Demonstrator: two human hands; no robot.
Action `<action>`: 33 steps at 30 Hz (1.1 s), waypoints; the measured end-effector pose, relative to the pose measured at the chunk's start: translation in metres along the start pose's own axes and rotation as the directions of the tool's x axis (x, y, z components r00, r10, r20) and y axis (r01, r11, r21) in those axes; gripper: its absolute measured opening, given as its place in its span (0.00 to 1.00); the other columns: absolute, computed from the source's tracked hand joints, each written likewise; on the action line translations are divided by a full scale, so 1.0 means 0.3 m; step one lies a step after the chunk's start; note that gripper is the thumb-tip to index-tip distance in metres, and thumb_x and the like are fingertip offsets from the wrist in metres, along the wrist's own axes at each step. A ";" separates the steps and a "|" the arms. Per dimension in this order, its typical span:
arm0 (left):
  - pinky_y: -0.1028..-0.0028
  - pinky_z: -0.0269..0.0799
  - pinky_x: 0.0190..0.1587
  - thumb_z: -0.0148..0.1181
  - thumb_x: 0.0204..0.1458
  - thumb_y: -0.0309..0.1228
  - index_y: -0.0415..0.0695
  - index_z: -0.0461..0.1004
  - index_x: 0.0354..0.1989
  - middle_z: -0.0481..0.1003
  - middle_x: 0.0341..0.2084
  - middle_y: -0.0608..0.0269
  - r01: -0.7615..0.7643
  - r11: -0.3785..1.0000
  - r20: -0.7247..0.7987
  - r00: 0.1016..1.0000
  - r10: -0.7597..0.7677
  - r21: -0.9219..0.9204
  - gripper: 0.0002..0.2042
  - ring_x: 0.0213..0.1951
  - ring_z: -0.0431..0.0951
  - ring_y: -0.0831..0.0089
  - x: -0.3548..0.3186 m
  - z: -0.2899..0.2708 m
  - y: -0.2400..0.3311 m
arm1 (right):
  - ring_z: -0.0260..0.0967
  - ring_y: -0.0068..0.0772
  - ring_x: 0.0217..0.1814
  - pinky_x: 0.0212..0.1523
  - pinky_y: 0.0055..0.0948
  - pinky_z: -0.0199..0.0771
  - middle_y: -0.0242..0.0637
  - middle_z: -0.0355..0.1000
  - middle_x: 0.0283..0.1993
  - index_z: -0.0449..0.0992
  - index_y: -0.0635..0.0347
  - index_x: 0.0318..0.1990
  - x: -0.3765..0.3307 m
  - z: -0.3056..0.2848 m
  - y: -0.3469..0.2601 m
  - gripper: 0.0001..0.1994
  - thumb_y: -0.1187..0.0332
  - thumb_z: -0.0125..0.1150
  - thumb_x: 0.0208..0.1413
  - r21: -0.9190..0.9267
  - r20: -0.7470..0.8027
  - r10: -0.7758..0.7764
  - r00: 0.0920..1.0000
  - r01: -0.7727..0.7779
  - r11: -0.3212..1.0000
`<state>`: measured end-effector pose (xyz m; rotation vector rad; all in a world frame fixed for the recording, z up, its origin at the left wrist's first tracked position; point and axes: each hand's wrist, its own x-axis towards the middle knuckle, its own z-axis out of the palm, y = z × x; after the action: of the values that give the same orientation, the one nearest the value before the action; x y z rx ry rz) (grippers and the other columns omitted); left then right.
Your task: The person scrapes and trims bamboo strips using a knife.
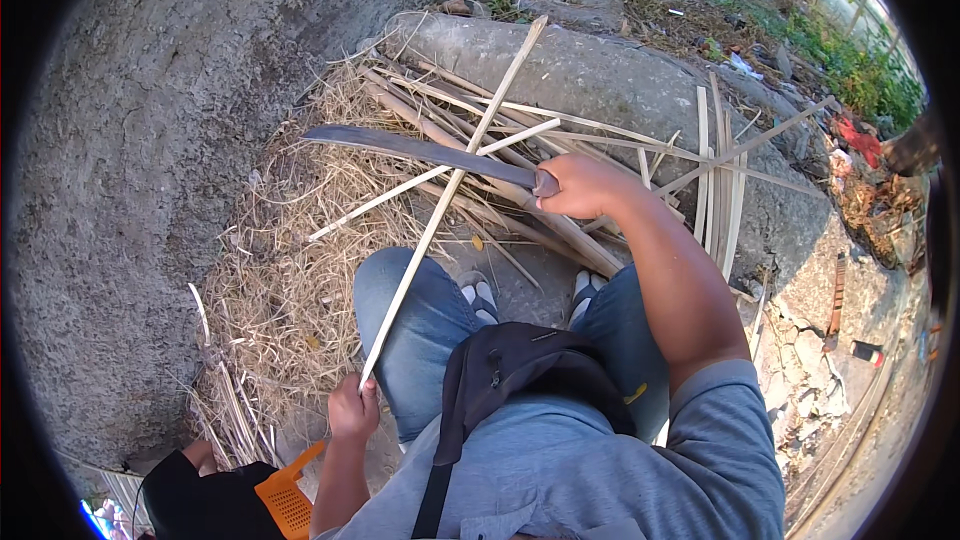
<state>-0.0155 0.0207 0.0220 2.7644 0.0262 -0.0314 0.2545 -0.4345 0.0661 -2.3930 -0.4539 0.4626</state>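
Observation:
My left hand (353,408), low and left of my knees, is closed on the near end of a long pale bamboo strip (428,230). The strip slants up and away past my left knee. In my right hand (582,187) is a machete (400,146), gripped by its handle, with the dark blade pointing left. The blade crosses the strip near its upper part; whether they touch I cannot tell. Behind them lies another pale strip (375,208) on the pile. Thicker bamboo poles (425,120) rest below the blade, their ends partly hidden by my right forearm.
Dry shavings (275,270) heap up on the left beside a rough wall (130,210). Beyond the poles lies a big stone slab (600,75), with several cut strips (722,180) leaning at its right. An orange plastic chair (287,500) and a person in black (205,500) are at lower left.

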 end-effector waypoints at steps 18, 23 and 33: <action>0.48 0.67 0.30 0.47 0.67 0.51 0.39 0.66 0.28 0.70 0.21 0.43 0.011 1.000 -0.034 0.999 -0.011 0.000 0.25 0.27 0.74 0.37 -0.009 0.034 -0.023 | 0.73 0.49 0.35 0.37 0.44 0.69 0.48 0.75 0.32 0.76 0.64 0.36 0.008 -0.024 0.050 0.16 0.59 0.68 0.51 0.110 -0.138 0.006 0.990 0.010 0.994; 0.49 0.67 0.29 0.48 0.66 0.51 0.39 0.66 0.28 0.70 0.21 0.43 0.025 0.999 -0.017 1.000 -0.026 -0.032 0.25 0.27 0.74 0.38 -0.012 0.034 -0.011 | 0.76 0.50 0.39 0.40 0.45 0.73 0.45 0.78 0.34 0.79 0.57 0.37 -0.057 0.026 -0.058 0.12 0.61 0.66 0.49 -0.096 0.027 -0.149 0.988 0.151 0.984; 0.46 0.69 0.30 0.50 0.65 0.51 0.38 0.71 0.37 0.72 0.23 0.42 -0.010 0.989 -0.147 0.989 0.032 0.145 0.23 0.27 0.74 0.36 -0.016 0.085 -0.015 | 0.78 0.49 0.42 0.41 0.46 0.74 0.45 0.79 0.37 0.82 0.53 0.38 -0.040 -0.043 -0.039 0.11 0.61 0.65 0.47 -0.030 -0.006 0.007 1.000 -0.008 1.000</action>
<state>-0.0209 0.0154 -0.0033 2.9049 0.0352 0.1866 0.2471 -0.4380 0.0858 -2.4250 -0.4520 0.4545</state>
